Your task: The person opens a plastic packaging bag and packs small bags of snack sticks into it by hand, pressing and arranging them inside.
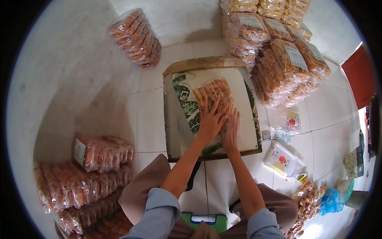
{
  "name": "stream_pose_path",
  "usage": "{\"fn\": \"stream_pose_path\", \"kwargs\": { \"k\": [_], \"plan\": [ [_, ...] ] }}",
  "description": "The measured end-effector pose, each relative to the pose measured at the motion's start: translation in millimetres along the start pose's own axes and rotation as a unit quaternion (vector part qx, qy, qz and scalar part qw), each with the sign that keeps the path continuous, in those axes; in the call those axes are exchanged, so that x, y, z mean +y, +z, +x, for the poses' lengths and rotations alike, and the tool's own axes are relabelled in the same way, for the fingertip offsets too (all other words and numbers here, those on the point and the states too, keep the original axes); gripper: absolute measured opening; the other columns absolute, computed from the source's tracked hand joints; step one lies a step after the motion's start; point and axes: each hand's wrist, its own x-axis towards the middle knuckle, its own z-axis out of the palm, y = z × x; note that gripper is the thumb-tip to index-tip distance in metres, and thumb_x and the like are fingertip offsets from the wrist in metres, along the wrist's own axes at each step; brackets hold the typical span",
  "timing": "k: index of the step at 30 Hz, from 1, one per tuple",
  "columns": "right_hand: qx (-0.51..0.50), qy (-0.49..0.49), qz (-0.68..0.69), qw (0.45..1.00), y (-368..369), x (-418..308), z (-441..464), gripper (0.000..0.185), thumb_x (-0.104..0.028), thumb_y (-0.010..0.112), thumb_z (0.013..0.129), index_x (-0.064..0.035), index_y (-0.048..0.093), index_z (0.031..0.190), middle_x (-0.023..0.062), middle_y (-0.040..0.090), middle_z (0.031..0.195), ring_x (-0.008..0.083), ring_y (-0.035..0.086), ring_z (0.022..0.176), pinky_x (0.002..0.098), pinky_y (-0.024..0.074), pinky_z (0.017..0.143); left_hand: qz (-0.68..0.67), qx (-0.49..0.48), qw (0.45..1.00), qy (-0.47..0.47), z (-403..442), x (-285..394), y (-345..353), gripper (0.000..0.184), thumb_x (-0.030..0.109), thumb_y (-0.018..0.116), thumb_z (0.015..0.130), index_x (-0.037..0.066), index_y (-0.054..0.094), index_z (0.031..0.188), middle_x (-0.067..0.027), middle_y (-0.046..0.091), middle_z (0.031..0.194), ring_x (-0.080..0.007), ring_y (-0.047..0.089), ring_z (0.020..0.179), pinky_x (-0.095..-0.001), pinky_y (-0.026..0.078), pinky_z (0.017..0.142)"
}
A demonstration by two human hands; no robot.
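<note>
A clear plastic bag of light-brown snack sticks (217, 88) lies on a low board table (244, 135) in front of me. My left hand (212, 119) rests on the bag's near part, fingers spread and stretched out. Right beside it, my right hand (229, 131) is laid along the bag's near right side with its fingers straight. Neither hand is closed around the bag. Part of the bag is hidden beneath my hands and wrists.
Filled snack bags are piled at the back right (278, 63) and lower left (83, 183); another stack (137, 39) stands by the wall. Printed plastic packaging (283, 160) lies on the tiles at right, near loose snacks (308, 199) and a blue plastic bag (331, 202).
</note>
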Motion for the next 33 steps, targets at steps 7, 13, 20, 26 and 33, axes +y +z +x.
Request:
{"fn": "stream_pose_path", "kwargs": {
  "k": [7,13,20,26,33],
  "plan": [
    [0.021,0.099,0.081,0.992,-8.5,-0.8,-33.5,0.03,0.003,0.054,0.078,0.0001,0.043,0.106,0.0215,0.042,0.114,0.0405,0.04,0.108,0.0459,0.0356,0.088,0.0,0.031,0.999,0.006,-1.3,1.2,2.3,0.044,0.036,0.048,0.086,0.03,0.041,0.129,0.0013,0.014,0.145,-0.0367,0.002,0.133,-0.0647,0.007,0.099],
    [-0.07,0.081,0.129,0.986,-1.0,14.9,-4.6,0.028,0.002,0.049,0.079,0.0016,0.043,0.107,0.0225,0.044,0.106,0.0407,0.043,0.101,0.0457,0.0376,0.085,0.019,0.018,1.0,0.013,-1.3,1.0,-0.6,0.044,0.036,0.048,0.086,0.032,0.04,0.129,0.0013,0.014,0.145,-0.0363,-0.001,0.133,-0.0634,0.006,0.1],
    [-0.224,-0.07,0.024,0.972,-63.3,18.4,-17.5,0.041,-0.001,0.05,0.078,0.0042,0.041,0.117,0.0236,0.045,0.117,0.0364,0.04,0.113,0.0439,0.0328,0.096,0.052,0.06,0.997,-0.018,-1.1,8.1,3.2,0.047,0.027,0.06,0.078,0.03,0.048,0.123,-0.0013,0.021,0.143,-0.0368,0.005,0.132,-0.067,0.006,0.097],
    [-0.326,-0.161,-0.19,0.912,-175.1,62.7,-41.5,0.027,-0.013,0.052,0.08,-0.0007,0.054,0.104,0.0153,0.048,0.119,0.0292,0.043,0.113,0.0354,0.0343,0.096,-0.041,0.104,0.993,-0.038,18.6,95.4,14.6,0.03,0.017,0.062,0.074,0.018,0.057,0.104,-0.0071,0.031,0.134,-0.0377,0.013,0.13,-0.0656,0.008,0.098],
    [-0.107,0.213,-0.073,0.968,-381.5,102.2,-94.9,0.026,-0.016,0.055,0.083,-0.0054,0.056,0.106,0.0134,0.06,0.097,0.0271,0.058,0.086,0.0356,0.0472,0.075,-0.398,-0.076,0.899,0.168,3.2,280.7,57.0,0.02,0.01,0.059,0.078,0.007,0.056,0.098,-0.0114,0.056,0.096,-0.0299,0.051,0.094,-0.0359,0.039,0.083]
  ]
}}
